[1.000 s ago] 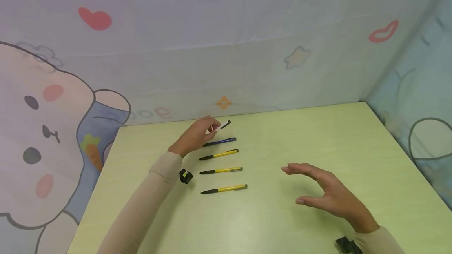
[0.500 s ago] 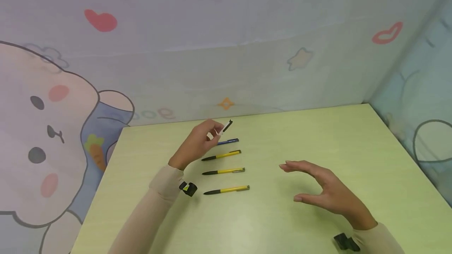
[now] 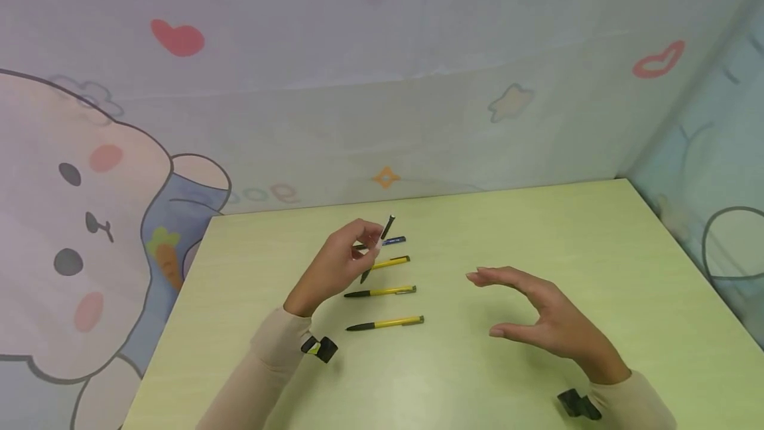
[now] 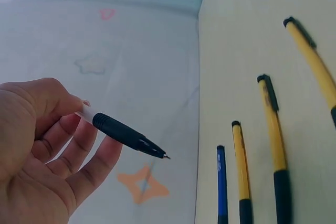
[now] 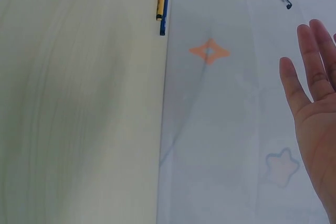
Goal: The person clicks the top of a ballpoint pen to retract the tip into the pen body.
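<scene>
My left hand (image 3: 340, 261) pinches a white pen with black parts (image 3: 388, 226) between thumb and fingers, holding it tilted above the table. In the left wrist view, its black grip (image 4: 118, 130) and metal tip point away from the fingers. Below and beside that hand lies a column of pens: a blue pen (image 3: 395, 241) at the back, then a yellow pen (image 3: 392, 263), a second yellow pen (image 3: 390, 290) and a third yellow pen (image 3: 396, 321) nearest me. The hand overlaps the blue pen and the rearmost yellow one. My right hand (image 3: 552, 320) hovers over the table, fingers extended, thumb apart, holding nothing.
The pale yellow-green table (image 3: 537, 231) ends at a printed cloth backdrop (image 3: 334, 118) behind it. Another patterned cloth (image 3: 728, 171) hangs along the right side. Black wrist devices (image 3: 320, 348) sit by both sleeves.
My left hand has come nearer and slightly right with the white pen, from behind the blue pen to over the blue and rearmost yellow pens. The pen has turned steeper. My right hand shifted slightly left.
</scene>
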{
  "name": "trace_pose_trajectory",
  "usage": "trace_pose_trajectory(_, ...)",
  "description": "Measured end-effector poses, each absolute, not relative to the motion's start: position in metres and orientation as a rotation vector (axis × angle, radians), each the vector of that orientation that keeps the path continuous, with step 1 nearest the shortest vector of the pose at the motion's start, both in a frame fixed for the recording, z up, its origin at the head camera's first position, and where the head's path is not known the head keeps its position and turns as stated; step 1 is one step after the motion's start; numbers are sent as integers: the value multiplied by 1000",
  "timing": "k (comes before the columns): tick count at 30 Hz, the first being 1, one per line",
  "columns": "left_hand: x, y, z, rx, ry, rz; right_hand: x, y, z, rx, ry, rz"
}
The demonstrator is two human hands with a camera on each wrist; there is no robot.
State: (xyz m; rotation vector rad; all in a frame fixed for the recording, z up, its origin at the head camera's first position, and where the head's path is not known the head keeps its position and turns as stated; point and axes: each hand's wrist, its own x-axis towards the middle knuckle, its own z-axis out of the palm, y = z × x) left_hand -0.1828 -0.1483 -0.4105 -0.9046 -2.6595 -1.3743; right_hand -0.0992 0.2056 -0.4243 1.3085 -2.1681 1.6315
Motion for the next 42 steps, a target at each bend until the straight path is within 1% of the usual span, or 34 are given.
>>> trace_pose_trajectory(14, -150, -134, -402, -912, -2583, -1585, -101, 202, -417, 1298, -2170, 1584)
trace_pose_trajectory(24, -135, -125, -404, -903, -2556, -1637, -112, 208, -438, 1301, -2172, 1522)
trace_pose_trajectory(28, -129, -121, -404, -877, -2541, -1714, -116, 210, -440, 1328, -2139, 1514)
trace_pose_trajectory(36, -120, -114, -405, -880, -2498, -1846, -105, 196, -412, 1322, -2121, 1498)
trace_pose_trajectory(42, -114, -106, -409, -856, -2463, -1993, -113, 199, -430, 1280, -2169, 1450)
